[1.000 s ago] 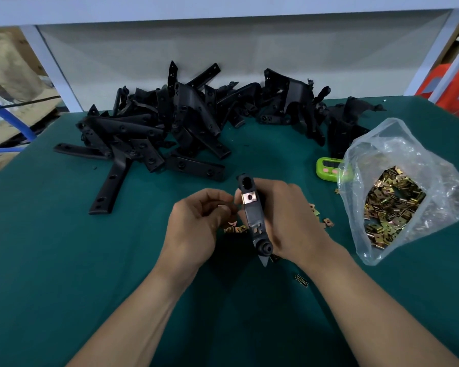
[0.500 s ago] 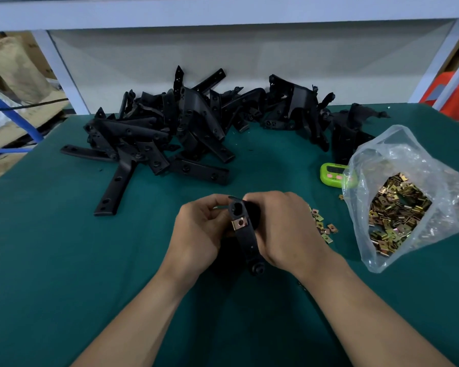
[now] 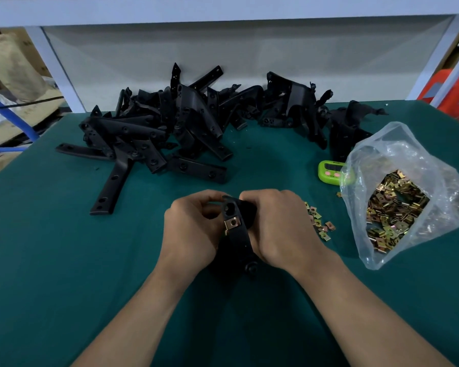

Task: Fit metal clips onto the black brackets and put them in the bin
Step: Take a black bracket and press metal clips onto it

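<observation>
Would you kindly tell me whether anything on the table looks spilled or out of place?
Yes: a handful of metal clips lies loose on the green cloth beside the right hand, outside the plastic bag that holds the rest. The black brackets behind are a jumbled heap.

Dim, soft overhead light — edges bow outward.

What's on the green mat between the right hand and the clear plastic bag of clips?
A small scatter of loose brass-coloured metal clips lies there, nearer the right hand than the clear plastic bag; the head view shows it.
</observation>
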A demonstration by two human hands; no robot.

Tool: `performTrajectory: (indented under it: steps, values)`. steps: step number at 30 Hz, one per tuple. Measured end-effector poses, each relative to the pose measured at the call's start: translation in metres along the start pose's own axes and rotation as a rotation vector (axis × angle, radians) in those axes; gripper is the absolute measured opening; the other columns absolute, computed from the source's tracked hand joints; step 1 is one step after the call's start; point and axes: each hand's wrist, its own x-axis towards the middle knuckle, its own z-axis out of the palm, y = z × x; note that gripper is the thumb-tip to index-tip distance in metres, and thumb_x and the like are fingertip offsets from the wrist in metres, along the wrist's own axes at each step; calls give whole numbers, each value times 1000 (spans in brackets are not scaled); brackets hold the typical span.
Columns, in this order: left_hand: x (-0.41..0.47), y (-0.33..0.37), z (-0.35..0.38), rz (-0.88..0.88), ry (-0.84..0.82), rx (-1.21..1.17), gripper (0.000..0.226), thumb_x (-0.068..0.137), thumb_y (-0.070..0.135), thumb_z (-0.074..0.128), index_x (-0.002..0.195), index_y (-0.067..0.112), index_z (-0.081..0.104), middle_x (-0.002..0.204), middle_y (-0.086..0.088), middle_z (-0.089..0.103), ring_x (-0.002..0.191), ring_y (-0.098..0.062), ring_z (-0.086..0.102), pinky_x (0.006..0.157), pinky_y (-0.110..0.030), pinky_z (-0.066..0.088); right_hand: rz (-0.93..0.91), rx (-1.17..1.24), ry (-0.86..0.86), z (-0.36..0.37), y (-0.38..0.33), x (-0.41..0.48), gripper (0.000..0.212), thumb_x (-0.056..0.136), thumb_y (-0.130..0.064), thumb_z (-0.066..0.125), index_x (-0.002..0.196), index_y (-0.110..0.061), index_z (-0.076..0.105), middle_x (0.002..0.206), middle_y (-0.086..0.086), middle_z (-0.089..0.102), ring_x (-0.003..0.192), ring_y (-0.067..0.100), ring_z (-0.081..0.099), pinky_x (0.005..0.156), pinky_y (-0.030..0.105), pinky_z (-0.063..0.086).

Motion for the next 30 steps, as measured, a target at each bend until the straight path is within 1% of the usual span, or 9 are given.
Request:
performTrajectory:
  steps: [3,7,11,14,17,20,22,25,30]
  values:
    - [-3,5,-2,42,-7,56,36,67,-7,76,77,28,78,68,11,75,58,2,65,55,-13,48,-13,-4,-23,-1,-1,0,34,65,-26,66,57,-31,33,47,-4,34,47,15,33,52,32,25]
    - [2,1,-4,-82,9,-60,30,72,-6,76,81,22,79,70,2,77,61,-14,71,61,-28,59,-28,40,-31,0,-3,1,40,64,-20,73,58,-30,35,48,-5,37,51,20,36,51,36,35]
    - [6,-3,-3,-161,-6,-202,24,75,-6,79,84,16,79,70,-6,77,54,-16,69,51,-27,55,-21,67,-17,-1,-1,2,37,61,-15,75,59,-25,39,48,-5,39,52,20,37,52,35,34]
    - [14,-11,-16,-90,146,-79,23,76,6,78,83,28,78,69,-1,77,57,-14,70,61,-30,56,22,66,31,-4,6,1,36,59,-14,72,58,-26,38,46,-8,40,48,17,38,49,32,30]
    - [16,-14,-32,-97,192,-164,24,79,10,79,92,31,77,75,-3,78,66,-20,75,71,-34,60,88,11,45,-5,15,0,28,63,-14,74,62,-24,48,49,-10,48,49,16,47,48,32,39]
    - [9,-11,-26,-107,126,-266,24,81,5,79,98,22,77,75,-9,77,60,-16,70,60,-24,57,177,-144,28,-2,14,1,16,72,-20,74,84,-27,66,61,-7,62,61,24,60,55,35,46]
    - [4,-6,-19,-136,73,-406,24,83,1,78,103,14,74,79,-12,78,65,-16,71,61,-20,56,208,-161,59,-1,15,0,19,74,-23,70,92,-30,67,63,-8,62,62,24,59,54,33,40]
    - [0,-1,-15,-149,-9,-534,26,83,-2,78,105,10,72,84,-7,78,73,-13,72,67,-18,56,229,-153,87,-3,19,-1,12,75,-23,67,85,-29,63,58,-8,58,56,20,56,51,31,33]
    - [-3,-1,-13,-113,-55,-526,36,76,-16,76,97,14,77,85,-3,77,76,-9,71,69,-15,54,265,-179,69,-3,20,0,13,76,-21,70,81,-26,60,57,-7,57,58,23,57,53,33,35]
